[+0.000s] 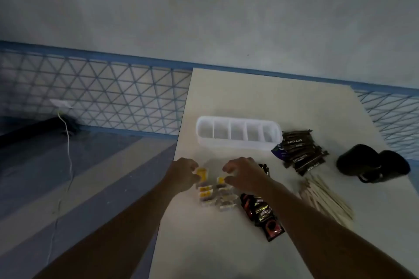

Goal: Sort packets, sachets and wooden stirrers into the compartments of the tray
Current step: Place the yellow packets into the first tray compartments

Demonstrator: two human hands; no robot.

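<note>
A white tray (pixel 238 141) with several empty compartments stands on the pale table. In front of it lie two rows of small yellow-and-white sachets (pixel 214 195). My left hand (pixel 183 174) pinches a yellow sachet (pixel 201 171) at the far end of the left row. My right hand (pixel 246 175) has curled fingers on a sachet (pixel 220 180) at the far end of the right row. Black and red packets (pixel 264 215) lie under my right forearm. Dark brown stick packets (pixel 302 152) sit right of the tray. Wooden stirrers (pixel 326 197) lie in a heap at the right.
Two black mugs (pixel 371 163) stand at the table's right edge. The table's left edge (pixel 174 165) drops to a blue-grey floor, where a white cable (pixel 69 152) runs from a wall socket. A patterned wall stands behind.
</note>
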